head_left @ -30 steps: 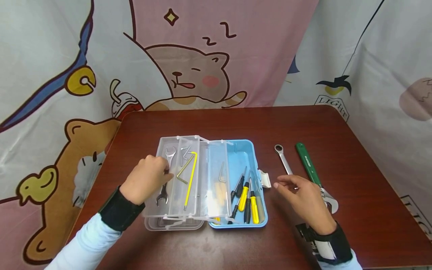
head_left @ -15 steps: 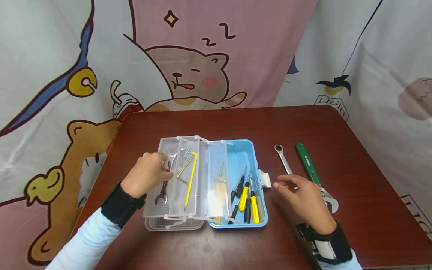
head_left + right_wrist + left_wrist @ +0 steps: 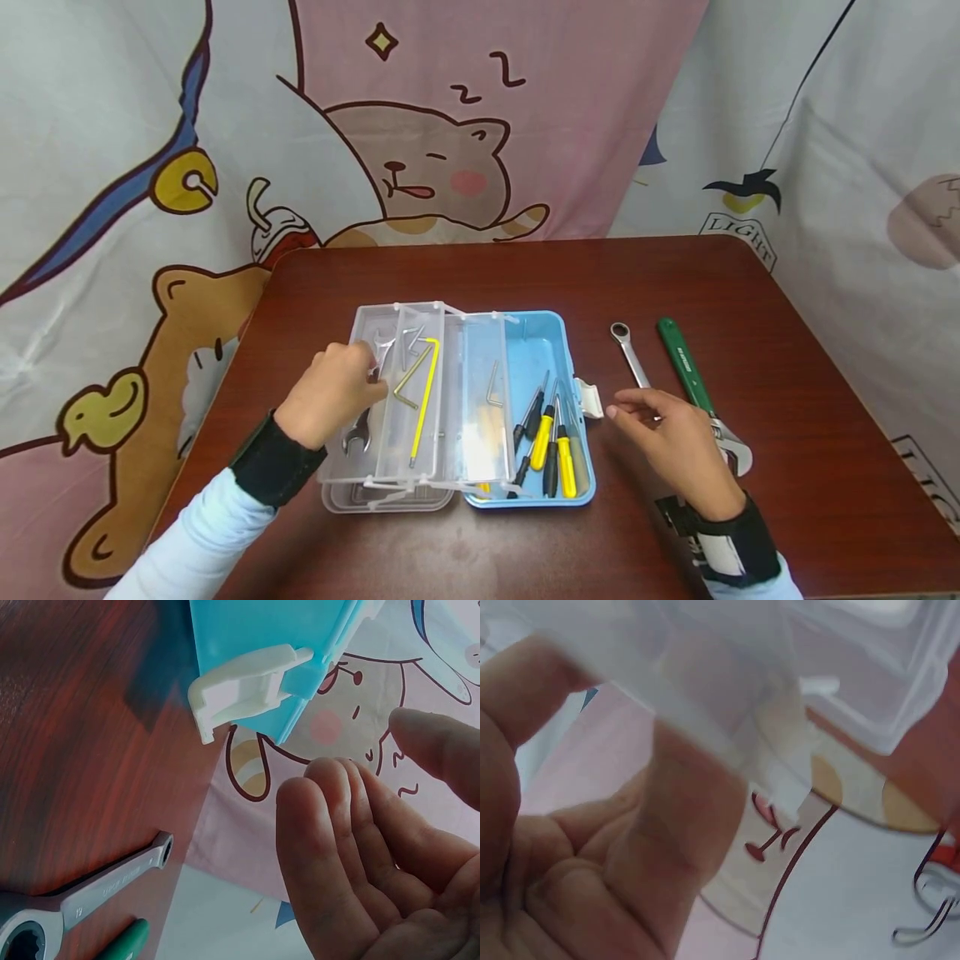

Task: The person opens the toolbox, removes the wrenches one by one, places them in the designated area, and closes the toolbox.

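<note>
My left hand [image 3: 333,390] is in the outer compartment of the raised clear tray [image 3: 405,477], thumb and fingers about the shank of an open-end wrench [image 3: 356,436]. The wrench's middle is hidden by the hand; in the left wrist view, the cloudy plastic blurs the fingertips. A yellow hex key [image 3: 423,404] and several smaller metal keys lie in the neighbouring compartment. My right hand [image 3: 675,446] hovers over the table with loosely bent fingers and holds nothing. It is nearest a ratchet ring wrench [image 3: 632,357] and an adjustable wrench with a green handle [image 3: 684,362].
The blue toolbox base [image 3: 536,335] stands unfolded beside its clear lid [image 3: 390,504], with several screwdrivers [image 3: 558,462] inside. A white latch [image 3: 589,398] sticks out on its right side. A printed cloth hangs behind the brown table [image 3: 480,550].
The lower end of the open-end wrench has shifted slightly left inside the compartment, with my left hand moving a little. My right hand has stayed in place.
</note>
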Demonstrator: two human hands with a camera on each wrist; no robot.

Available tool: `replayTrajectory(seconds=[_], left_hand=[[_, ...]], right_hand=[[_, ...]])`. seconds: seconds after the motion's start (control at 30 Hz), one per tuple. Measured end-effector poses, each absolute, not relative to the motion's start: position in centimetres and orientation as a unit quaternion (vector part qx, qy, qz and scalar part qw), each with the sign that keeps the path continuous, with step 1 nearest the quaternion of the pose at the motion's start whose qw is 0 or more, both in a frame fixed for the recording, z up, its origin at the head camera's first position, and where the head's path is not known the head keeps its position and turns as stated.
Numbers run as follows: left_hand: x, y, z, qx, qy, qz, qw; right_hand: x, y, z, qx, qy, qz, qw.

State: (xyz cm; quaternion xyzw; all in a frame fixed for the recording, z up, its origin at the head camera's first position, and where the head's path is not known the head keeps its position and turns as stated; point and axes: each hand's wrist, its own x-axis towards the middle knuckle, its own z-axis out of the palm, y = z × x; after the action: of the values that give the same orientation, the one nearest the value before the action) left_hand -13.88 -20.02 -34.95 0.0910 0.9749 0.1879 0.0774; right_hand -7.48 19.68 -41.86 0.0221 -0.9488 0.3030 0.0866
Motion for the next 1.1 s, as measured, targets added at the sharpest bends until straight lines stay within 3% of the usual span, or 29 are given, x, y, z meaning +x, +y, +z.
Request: replayTrajectory(seconds=[1.1], left_hand=[[-14.6, -21.2, -34.4, 0.057, 0.957, 0.266, 0.096]], right_hand=[[-7.2, 20.4, -42.1, 0.009, -0.947, 0.310, 0.084]])
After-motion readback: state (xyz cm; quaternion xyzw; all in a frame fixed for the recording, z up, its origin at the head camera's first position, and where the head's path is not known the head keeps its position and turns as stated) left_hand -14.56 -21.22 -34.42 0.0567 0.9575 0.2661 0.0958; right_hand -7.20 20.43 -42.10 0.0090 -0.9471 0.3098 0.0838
